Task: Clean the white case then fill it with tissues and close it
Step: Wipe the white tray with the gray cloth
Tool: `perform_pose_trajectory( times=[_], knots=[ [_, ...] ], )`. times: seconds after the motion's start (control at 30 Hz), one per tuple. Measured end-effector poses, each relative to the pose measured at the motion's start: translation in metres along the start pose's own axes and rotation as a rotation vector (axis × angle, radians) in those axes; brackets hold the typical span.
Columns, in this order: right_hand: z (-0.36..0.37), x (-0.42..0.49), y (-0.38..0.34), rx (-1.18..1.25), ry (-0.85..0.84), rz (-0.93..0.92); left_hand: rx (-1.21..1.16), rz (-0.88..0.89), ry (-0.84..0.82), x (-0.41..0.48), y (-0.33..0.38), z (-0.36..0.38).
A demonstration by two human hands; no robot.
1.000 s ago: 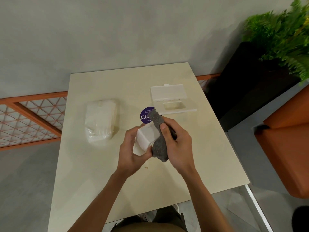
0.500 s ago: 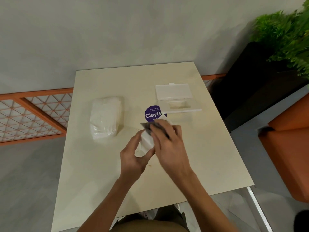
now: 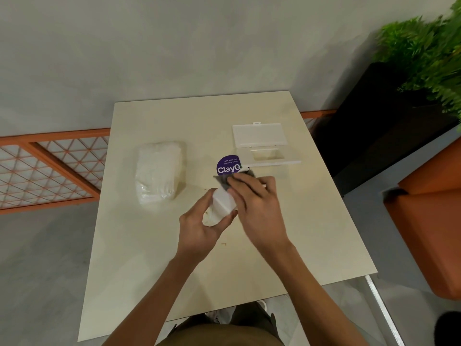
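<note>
My left hand (image 3: 199,227) grips the white case body (image 3: 222,204) from below, holding it tilted above the middle of the cream table (image 3: 149,270). My right hand (image 3: 259,207) lies over the case's far side and presses a grey cloth (image 3: 223,181) against it; only the cloth's far end shows past my fingers. The case's white lid (image 3: 264,144), with its flap open, lies flat at the table's back right. A clear plastic pack of white tissues (image 3: 158,171) rests at the left of the table.
A round purple sticker (image 3: 228,166) is on the table just beyond the case. A black planter (image 3: 389,126) with a green plant (image 3: 424,51) stands at the right, an orange seat (image 3: 429,228) beside it. An orange lattice rail (image 3: 50,168) runs at the left. Small crumbs lie near my left wrist.
My right hand with the cloth has slid from the case's near side over to its far side, covering more of the case. The left hand keeps its hold.
</note>
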State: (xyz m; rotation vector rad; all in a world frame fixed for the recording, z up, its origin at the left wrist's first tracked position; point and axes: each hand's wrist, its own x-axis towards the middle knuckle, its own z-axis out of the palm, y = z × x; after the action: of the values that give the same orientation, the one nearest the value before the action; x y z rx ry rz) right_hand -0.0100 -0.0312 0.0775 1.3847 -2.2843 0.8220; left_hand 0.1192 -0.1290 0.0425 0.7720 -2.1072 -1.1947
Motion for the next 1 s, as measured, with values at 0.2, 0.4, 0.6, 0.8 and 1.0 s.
perform_pose_trajectory(
  times=[0.2, 0.4, 0.6, 0.8, 1.0],
  knots=[
    [0.011, -0.030, -0.026, -0.093, -0.046, 0.004, -0.032, 0.004, -0.047, 0.002, 0.001, -0.004],
    [0.006, -0.006, 0.001, -0.118, -0.062, 0.033, 0.012, 0.021, 0.002, 0.000, 0.007, -0.005],
    [0.011, -0.010, -0.010, -0.113, -0.055, 0.056, 0.011, -0.002, -0.024, 0.006, 0.006, -0.004],
    [0.006, -0.012, -0.014, -0.043, -0.066, -0.013, 0.023, 0.012, -0.019, 0.004, 0.003, -0.003],
    [0.014, -0.008, -0.007, -0.046, -0.057, 0.131, 0.036, 0.011, -0.007, 0.004, 0.006, -0.003]
  ],
)
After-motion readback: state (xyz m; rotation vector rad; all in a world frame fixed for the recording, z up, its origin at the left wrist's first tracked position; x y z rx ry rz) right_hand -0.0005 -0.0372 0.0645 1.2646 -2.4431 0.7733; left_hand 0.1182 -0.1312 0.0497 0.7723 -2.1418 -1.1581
